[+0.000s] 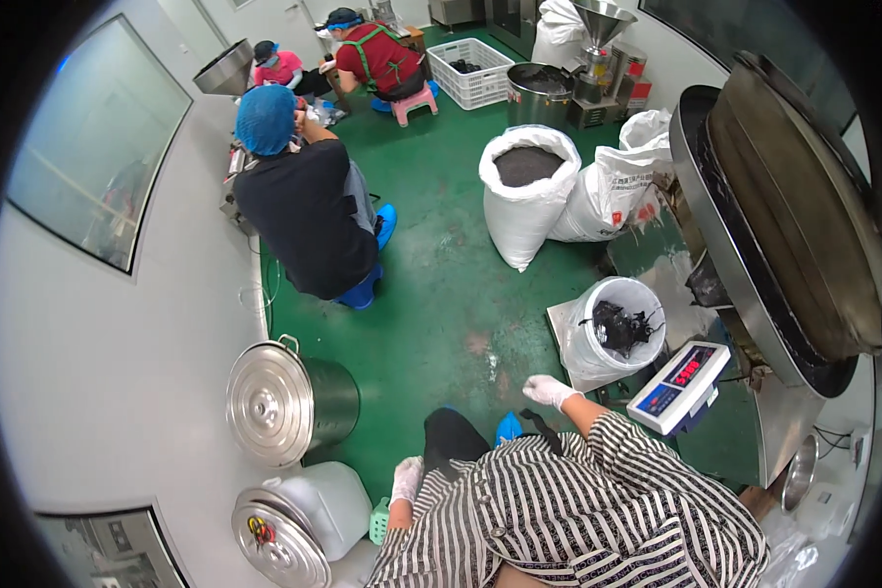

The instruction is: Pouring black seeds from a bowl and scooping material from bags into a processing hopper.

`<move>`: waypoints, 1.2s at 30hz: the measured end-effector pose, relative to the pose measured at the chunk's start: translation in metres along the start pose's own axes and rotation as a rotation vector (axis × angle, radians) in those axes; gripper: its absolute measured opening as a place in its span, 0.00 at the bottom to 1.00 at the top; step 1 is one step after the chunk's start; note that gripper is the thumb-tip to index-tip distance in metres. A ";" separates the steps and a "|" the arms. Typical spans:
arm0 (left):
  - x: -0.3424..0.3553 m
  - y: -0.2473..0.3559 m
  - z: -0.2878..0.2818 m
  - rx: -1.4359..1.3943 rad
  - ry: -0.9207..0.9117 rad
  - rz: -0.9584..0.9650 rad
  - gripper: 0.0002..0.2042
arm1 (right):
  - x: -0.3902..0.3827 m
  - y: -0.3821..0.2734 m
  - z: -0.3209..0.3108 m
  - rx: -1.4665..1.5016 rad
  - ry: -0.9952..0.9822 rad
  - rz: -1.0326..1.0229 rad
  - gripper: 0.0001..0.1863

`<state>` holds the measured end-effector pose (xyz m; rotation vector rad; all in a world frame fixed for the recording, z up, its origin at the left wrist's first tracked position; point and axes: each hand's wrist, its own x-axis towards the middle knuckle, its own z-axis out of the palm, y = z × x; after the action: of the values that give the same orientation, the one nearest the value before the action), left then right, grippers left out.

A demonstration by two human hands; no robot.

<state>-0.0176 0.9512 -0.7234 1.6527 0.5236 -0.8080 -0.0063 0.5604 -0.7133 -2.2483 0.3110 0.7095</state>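
Note:
My right hand, in a thin whitish glove, hangs over the green floor in front of my right knee. Its fingers are curled in, and nothing shows in them. Beside my left thigh rests my left hand, gloved alike, fingers stretched along the dark trouser leg and holding nothing visible. Nearest to my right hand stands a white bucket with a clear liner and a black, glossy mass inside. The bucket sits on a scale platform. Right of it is the scale's display, lit red.
Large steel machine at right; open sack of dark powder ahead. At left are a lidded steel pot, a plastic jerrycan and a lid with scissors. A seated co-worker and two others work farther off, near a white crate.

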 end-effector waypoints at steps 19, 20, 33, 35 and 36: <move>0.351 0.346 -0.004 0.679 -0.198 0.140 0.13 | 0.151 -0.055 -0.134 0.444 0.283 0.529 0.19; 0.375 0.357 0.001 0.617 -0.169 0.152 0.13 | 0.167 -0.053 -0.139 0.332 0.250 0.447 0.20; 0.504 0.551 0.101 0.723 -0.387 0.246 0.14 | 0.359 -0.019 -0.284 0.798 0.286 0.507 0.17; 0.518 0.585 0.116 0.622 -0.374 0.131 0.13 | 0.382 -0.014 -0.296 0.878 0.300 0.497 0.16; 0.528 0.598 0.124 0.628 -0.371 0.133 0.13 | 0.390 -0.010 -0.306 0.856 0.262 0.476 0.18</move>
<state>0.7300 0.6475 -0.7346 2.0057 -0.1221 -1.2265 0.4373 0.3445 -0.7582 -1.4367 1.0782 0.3861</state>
